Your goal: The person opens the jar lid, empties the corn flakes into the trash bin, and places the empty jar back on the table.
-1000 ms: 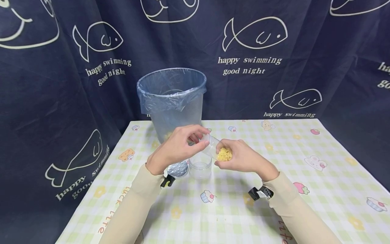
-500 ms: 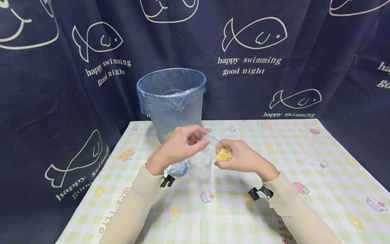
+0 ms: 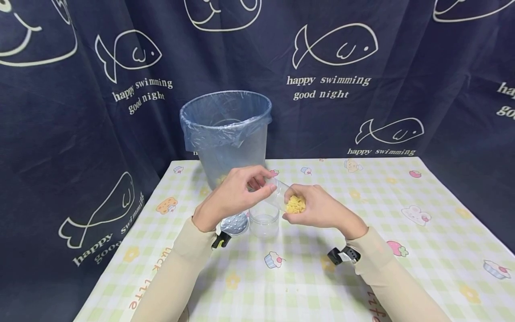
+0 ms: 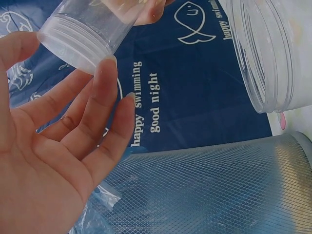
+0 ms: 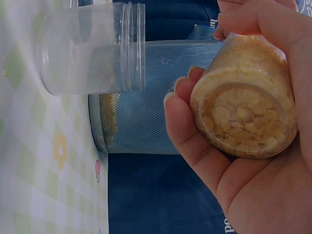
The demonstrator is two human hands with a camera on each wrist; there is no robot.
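Observation:
My right hand (image 3: pixel 322 206) grips a clear plastic jar (image 3: pixel 278 193) around its base, where yellow flakes (image 3: pixel 296 204) are heaped. The jar is held tilted, its base toward my right palm and its frosted end (image 4: pixel 73 44) up to the left. Thumb and fingertips of my left hand (image 3: pixel 235 190) pinch that end. In the right wrist view, flakes press against the round base (image 5: pixel 243 117). A second clear jar (image 3: pixel 264 227) stands upright on the table just below, its threaded mouth uncovered, with no flakes showing inside.
A mesh bin (image 3: pixel 231 156) with a blue liner stands behind my left hand; something yellowish shows low through its mesh. A round silver disc (image 3: pixel 234 225) lies beside the second jar. The checked tablecloth (image 3: pixel 306 286) covers the table, and a dark blue curtain (image 3: pixel 249 58) hangs behind.

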